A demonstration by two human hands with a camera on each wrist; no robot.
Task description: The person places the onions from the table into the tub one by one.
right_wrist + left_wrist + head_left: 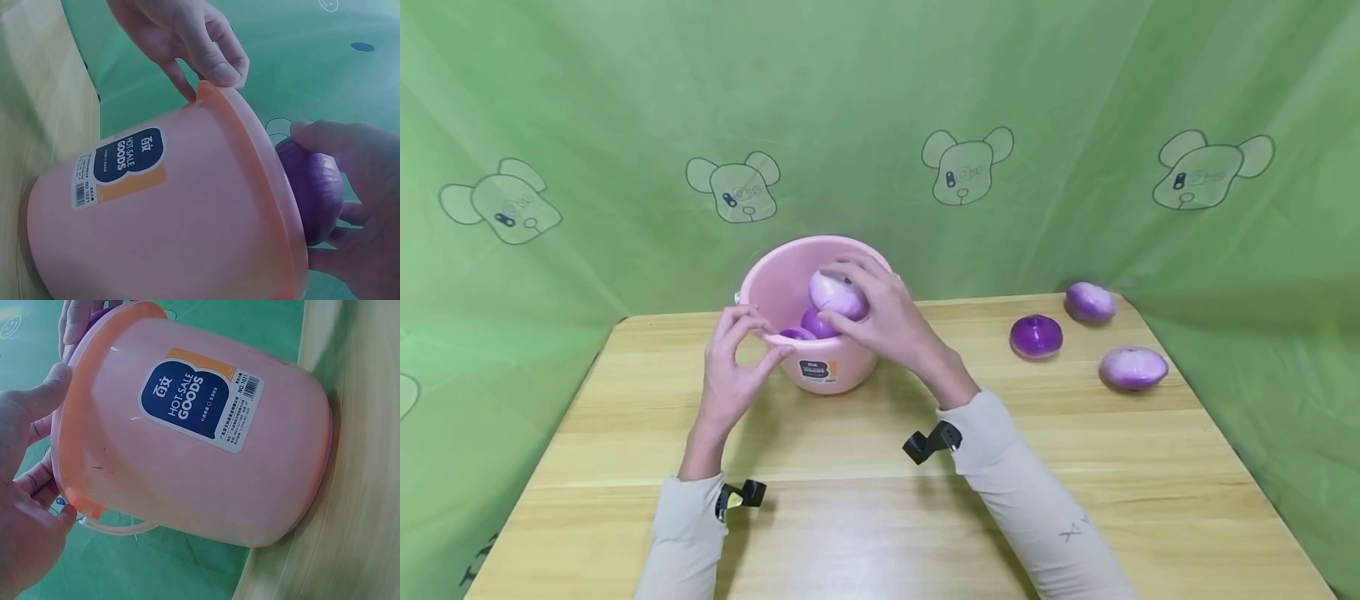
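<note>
A pink bucket [850, 371] stands upright on the wooden table, with a label on its near wall. At the left of its rim, my left hand [731, 367] grips the edge between fingers and thumb. My right hand [886, 315] holds a pale purple onion [833, 293] over the bucket's mouth. In the right wrist view this onion [315, 195] shows just past the rim, with the thumb and fingers around it. Below it, another purple onion [817, 323] lies inside, beside a further purple shape partly hidden by the front rim.
On the table's right side lie a dark purple onion [1036, 337], a paler onion [1090, 302] near the back edge, and another pale onion [1133, 368] close to the right edge. Green cloth [865, 83] with printed animal heads surrounds the table [835, 517]. The bucket's handle [122, 529] hangs down.
</note>
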